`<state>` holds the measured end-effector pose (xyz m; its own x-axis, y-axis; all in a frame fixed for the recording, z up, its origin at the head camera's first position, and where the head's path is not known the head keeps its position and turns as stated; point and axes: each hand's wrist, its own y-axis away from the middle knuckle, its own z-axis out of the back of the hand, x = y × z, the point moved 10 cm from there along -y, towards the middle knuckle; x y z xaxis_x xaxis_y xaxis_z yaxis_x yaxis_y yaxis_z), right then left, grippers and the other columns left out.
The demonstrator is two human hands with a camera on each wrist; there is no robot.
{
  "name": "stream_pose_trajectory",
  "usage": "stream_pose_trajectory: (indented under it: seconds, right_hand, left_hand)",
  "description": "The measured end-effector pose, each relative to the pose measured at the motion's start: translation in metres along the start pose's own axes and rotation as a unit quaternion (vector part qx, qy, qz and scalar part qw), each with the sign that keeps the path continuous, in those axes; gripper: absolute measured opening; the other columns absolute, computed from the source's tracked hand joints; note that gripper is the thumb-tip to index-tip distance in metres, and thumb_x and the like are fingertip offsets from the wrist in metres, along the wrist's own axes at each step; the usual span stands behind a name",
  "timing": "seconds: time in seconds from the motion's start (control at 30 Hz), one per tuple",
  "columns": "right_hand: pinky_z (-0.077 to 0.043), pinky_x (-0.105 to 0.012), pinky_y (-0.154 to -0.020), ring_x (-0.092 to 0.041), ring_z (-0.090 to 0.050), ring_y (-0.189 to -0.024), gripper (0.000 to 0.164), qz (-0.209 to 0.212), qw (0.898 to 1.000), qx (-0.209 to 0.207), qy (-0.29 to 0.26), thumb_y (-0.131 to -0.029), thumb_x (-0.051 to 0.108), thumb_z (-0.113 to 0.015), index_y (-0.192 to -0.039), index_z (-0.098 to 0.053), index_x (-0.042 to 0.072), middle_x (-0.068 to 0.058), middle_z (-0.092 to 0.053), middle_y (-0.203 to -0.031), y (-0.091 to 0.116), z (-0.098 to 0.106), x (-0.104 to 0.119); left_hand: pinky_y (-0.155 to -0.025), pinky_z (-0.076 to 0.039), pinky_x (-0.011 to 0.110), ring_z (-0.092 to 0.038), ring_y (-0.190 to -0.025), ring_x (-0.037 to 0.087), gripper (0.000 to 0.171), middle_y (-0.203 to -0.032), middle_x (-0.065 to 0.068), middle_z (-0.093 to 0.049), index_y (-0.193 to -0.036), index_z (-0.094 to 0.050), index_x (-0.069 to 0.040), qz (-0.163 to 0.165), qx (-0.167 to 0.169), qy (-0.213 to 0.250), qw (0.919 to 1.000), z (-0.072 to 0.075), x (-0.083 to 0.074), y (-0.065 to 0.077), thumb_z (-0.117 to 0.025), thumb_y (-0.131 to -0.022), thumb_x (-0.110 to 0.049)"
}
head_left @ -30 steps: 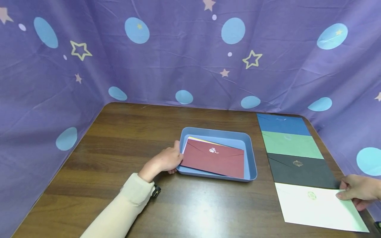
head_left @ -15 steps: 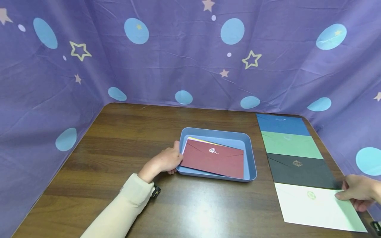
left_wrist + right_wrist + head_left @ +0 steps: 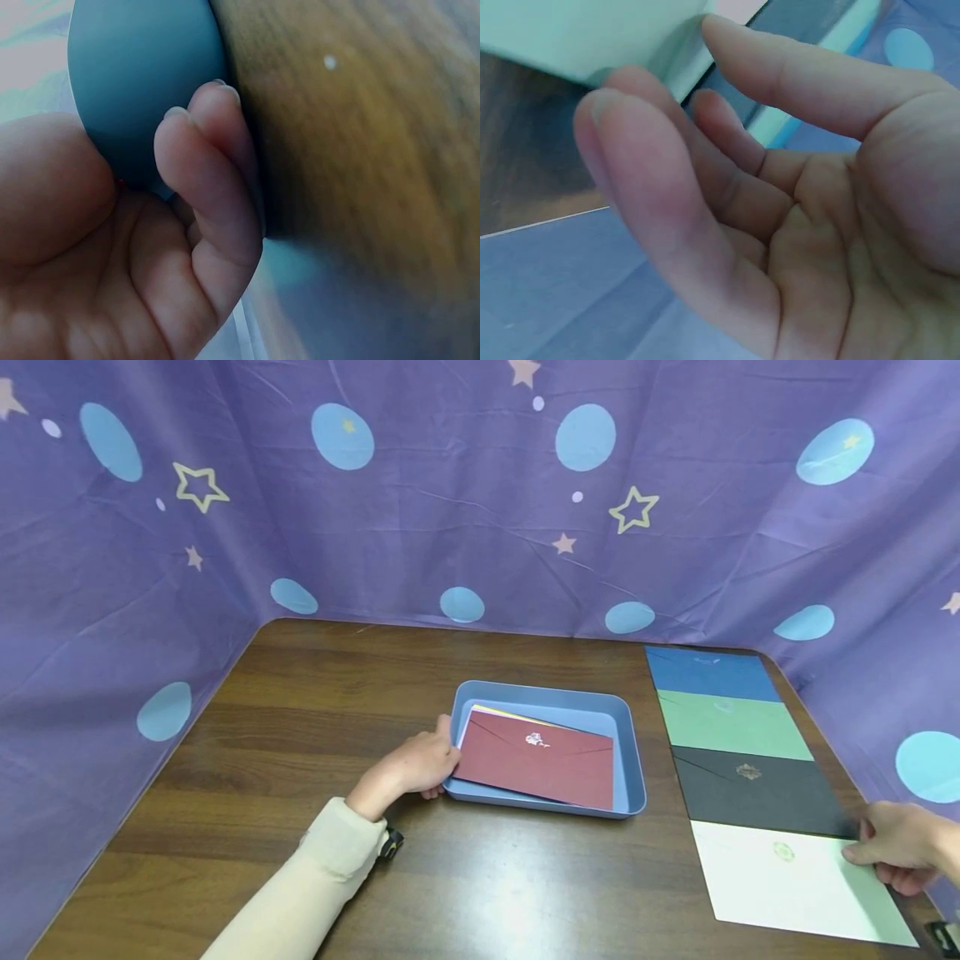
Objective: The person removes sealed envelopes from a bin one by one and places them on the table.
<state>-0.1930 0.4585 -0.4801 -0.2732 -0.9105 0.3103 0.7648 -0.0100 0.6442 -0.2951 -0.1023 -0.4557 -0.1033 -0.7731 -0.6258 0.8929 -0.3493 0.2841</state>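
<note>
My left hand (image 3: 416, 764) holds the left end of a blue plastic tray (image 3: 542, 693). In the left wrist view, curled fingers (image 3: 202, 172) lie against the tray's outer wall (image 3: 142, 67), low by the tabletop. Inside the tray lies a maroon envelope (image 3: 536, 772) with a white emblem, and white and yellow edges peek out beneath it. At the right, my right hand (image 3: 900, 843) pinches the right edge of a white envelope (image 3: 787, 893) bearing a pale green emblem. The right wrist view has the thumb above this envelope (image 3: 592, 34), other fingers curled below its edge.
Above the white envelope, a black envelope (image 3: 757, 793), a green envelope (image 3: 735, 727) and a blue envelope (image 3: 712, 675) run in a column along the right side of the wooden table (image 3: 315, 693). A purple patterned cloth (image 3: 450, 527) hangs around the back and sides.
My right hand and the right edge of the white envelope have shifted slightly to the left. The left hand and the tray stay where they were.
</note>
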Motion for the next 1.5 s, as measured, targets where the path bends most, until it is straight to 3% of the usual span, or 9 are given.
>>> stream_pose_trajectory:
  seconds: [0.2,0.3,0.5,0.63,0.77,0.97,1.13,1.37,1.5]
  right_hand:
    - [-0.046,-0.029,-0.045,-0.013,-0.046,-0.046,0.031,0.05,0.999,-0.012,0.0,-0.097,0.014,-0.053,-0.07,-0.04,0.007,-0.004,-0.051,-0.057,0.01,0.012,0.032]
    - [-0.047,-0.031,-0.048,-0.016,-0.051,-0.051,0.026,0.095,0.994,-0.048,0.013,-0.101,0.021,-0.049,-0.084,-0.045,0.002,-0.004,-0.052,-0.063,0.019,0.029,0.073]
    - [-0.054,-0.027,-0.057,-0.015,-0.063,-0.065,0.029,0.195,0.971,-0.134,0.014,-0.101,0.031,-0.051,-0.112,-0.054,0.005,-0.003,-0.061,-0.076,0.036,0.06,0.167]
    - [-0.056,-0.031,-0.061,-0.017,-0.065,-0.069,0.028,0.232,0.964,-0.127,-0.037,-0.1,0.029,-0.053,-0.117,-0.052,0.007,-0.008,-0.062,-0.084,0.03,0.06,0.215]
    - [-0.057,-0.037,-0.063,-0.022,-0.066,-0.069,0.035,0.243,0.961,-0.096,-0.091,-0.099,0.029,-0.054,-0.122,-0.047,0.004,-0.013,-0.059,-0.091,0.015,0.046,0.247]
    - [-0.057,-0.041,-0.064,-0.031,-0.065,-0.071,0.042,0.228,0.959,-0.059,-0.157,-0.099,0.024,-0.054,-0.127,-0.037,-0.004,-0.026,-0.052,-0.106,-0.018,0.02,0.269]
    - [-0.057,-0.039,-0.058,-0.029,-0.065,-0.064,0.048,0.2,0.966,-0.048,-0.158,-0.099,0.021,-0.054,-0.128,-0.031,-0.01,-0.032,-0.047,-0.122,-0.042,-0.001,0.272]
    - [-0.056,-0.038,-0.053,-0.027,-0.064,-0.057,0.038,0.17,0.976,-0.012,-0.137,-0.095,0.011,-0.054,-0.12,-0.033,-0.009,-0.026,-0.052,-0.097,-0.054,-0.025,0.27]
    - [-0.056,-0.038,-0.052,-0.027,-0.062,-0.057,0.035,0.169,0.978,-0.008,-0.125,-0.094,0.007,-0.053,-0.118,-0.035,-0.009,-0.023,-0.052,-0.093,-0.057,-0.031,0.271]
  left_hand:
    - [-0.041,-0.05,0.033,-0.057,-0.043,0.02,0.024,-0.061,0.012,-0.058,-0.114,-0.03,-0.001,-0.003,0.001,0.001,1.0,0.0,-0.003,0.0,-0.04,-0.097,-0.014]
    - [-0.042,-0.05,0.033,-0.057,-0.043,0.02,0.023,-0.061,0.012,-0.058,-0.114,-0.03,-0.001,0.001,0.0,-0.001,1.0,0.002,-0.002,0.001,-0.041,-0.097,-0.013]
    - [-0.042,-0.051,0.033,-0.057,-0.043,0.02,0.025,-0.062,0.013,-0.058,-0.114,-0.03,0.0,0.003,0.001,0.001,1.0,0.002,-0.001,0.001,-0.041,-0.097,-0.014]
    - [-0.043,-0.051,0.033,-0.057,-0.043,0.02,0.024,-0.061,0.013,-0.058,-0.114,-0.03,0.0,0.003,0.002,0.006,1.0,0.002,0.001,0.001,-0.04,-0.097,-0.013]
    - [-0.043,-0.051,0.034,-0.057,-0.044,0.021,0.023,-0.061,0.012,-0.058,-0.114,-0.031,0.0,-0.001,0.002,0.006,1.0,0.001,0.001,0.001,-0.04,-0.097,-0.013]
    - [-0.042,-0.051,0.033,-0.058,-0.045,0.021,0.023,-0.061,0.011,-0.059,-0.114,-0.031,0.0,-0.008,0.007,0.01,0.9999,0.001,0.0,0.001,-0.04,-0.097,-0.014]
    - [-0.042,-0.051,0.033,-0.058,-0.045,0.021,0.022,-0.061,0.011,-0.059,-0.113,-0.031,-0.001,-0.006,0.01,0.011,0.9999,0.0,0.0,-0.001,-0.04,-0.097,-0.014]
    - [-0.043,-0.051,0.034,-0.057,-0.043,0.021,0.024,-0.061,0.011,-0.058,-0.114,-0.03,0.001,-0.007,0.008,0.007,0.9999,0.001,-0.002,0.001,-0.04,-0.097,-0.013]
    - [-0.044,-0.051,0.034,-0.057,-0.044,0.021,0.026,-0.061,0.011,-0.058,-0.117,-0.029,0.001,-0.006,0.011,0.008,0.9999,0.001,-0.003,0.001,-0.04,-0.098,-0.014]
